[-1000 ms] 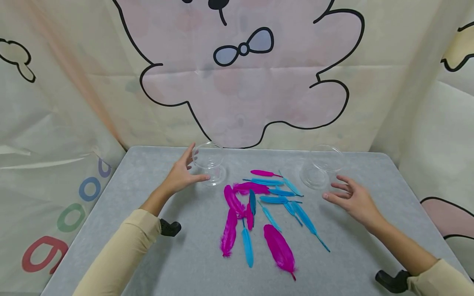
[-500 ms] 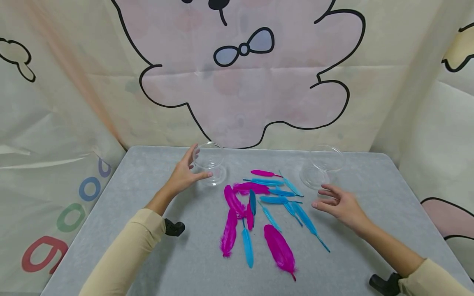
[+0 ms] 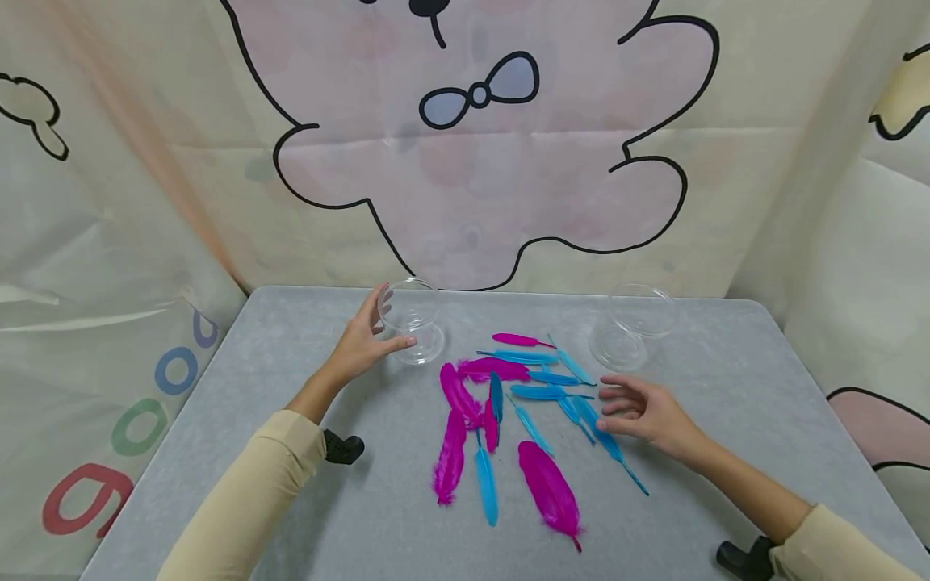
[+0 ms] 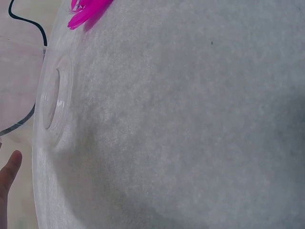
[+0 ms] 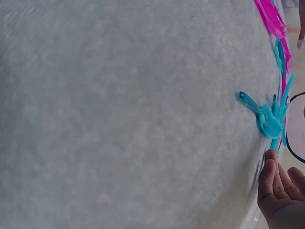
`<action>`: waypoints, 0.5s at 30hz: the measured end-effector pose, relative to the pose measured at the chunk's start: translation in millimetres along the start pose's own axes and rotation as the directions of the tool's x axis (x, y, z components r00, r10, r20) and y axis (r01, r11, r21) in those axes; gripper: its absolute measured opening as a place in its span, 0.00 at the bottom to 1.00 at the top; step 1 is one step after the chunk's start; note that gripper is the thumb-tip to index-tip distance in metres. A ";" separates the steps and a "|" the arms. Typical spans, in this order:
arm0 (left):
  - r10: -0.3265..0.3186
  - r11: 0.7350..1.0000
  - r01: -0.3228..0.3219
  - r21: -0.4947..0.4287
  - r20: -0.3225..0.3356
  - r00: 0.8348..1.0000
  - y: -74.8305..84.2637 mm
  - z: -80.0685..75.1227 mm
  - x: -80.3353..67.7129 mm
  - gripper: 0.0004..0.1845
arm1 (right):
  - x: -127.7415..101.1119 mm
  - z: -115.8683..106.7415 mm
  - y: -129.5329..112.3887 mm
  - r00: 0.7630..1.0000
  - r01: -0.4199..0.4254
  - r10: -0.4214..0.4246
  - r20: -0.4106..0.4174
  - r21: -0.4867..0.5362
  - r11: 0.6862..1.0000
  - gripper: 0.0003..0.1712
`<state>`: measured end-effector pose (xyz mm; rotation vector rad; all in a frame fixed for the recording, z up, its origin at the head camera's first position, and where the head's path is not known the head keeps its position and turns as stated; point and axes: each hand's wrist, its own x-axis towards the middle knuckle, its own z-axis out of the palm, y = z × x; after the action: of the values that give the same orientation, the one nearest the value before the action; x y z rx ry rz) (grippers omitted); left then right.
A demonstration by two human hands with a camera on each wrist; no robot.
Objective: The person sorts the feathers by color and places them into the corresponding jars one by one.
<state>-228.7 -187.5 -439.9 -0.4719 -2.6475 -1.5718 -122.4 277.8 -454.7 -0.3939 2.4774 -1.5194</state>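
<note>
Several magenta feathers and blue feathers lie scattered mid-table. My left hand wraps a clear cup at the back left, thumb at its base and fingers behind it. The left wrist view shows that cup's base, one fingertip and a magenta feather tip. My right hand hovers with straight fingers over the right-most blue feathers, holding nothing. Its fingers appear beside a blue feather in the right wrist view. A second clear cup stands behind it.
The grey felt-covered table is walled on three sides by a cartoon-printed cloth backdrop. Black clamps sit beside each forearm.
My right hand has slid left and nearer, from beside the right cup to over the blue feathers. The left hand stays on its cup.
</note>
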 end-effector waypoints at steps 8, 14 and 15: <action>-0.012 1.000 0.012 0.017 0.003 1.000 1.5 0.1 -0.5 0.57 | 3.8 7.3 1.0 0.998 0.068 -0.068 -0.003 -0.042 0.997 0.32; -0.007 1.000 0.007 -0.001 0.005 1.000 6.0 0.5 -2.2 0.57 | 7.4 10.4 2.6 0.995 0.098 -0.101 -0.026 -0.106 0.990 0.30; -0.009 1.000 0.009 -0.002 0.004 1.000 6.2 0.6 -2.1 0.57 | 7.9 11.0 2.7 0.994 0.104 -0.108 -0.029 -0.116 0.988 0.30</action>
<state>-224.9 -184.7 -435.2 -0.4645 -2.6543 -1.5777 -126.7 267.2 -462.3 -0.5309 2.6172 -1.4378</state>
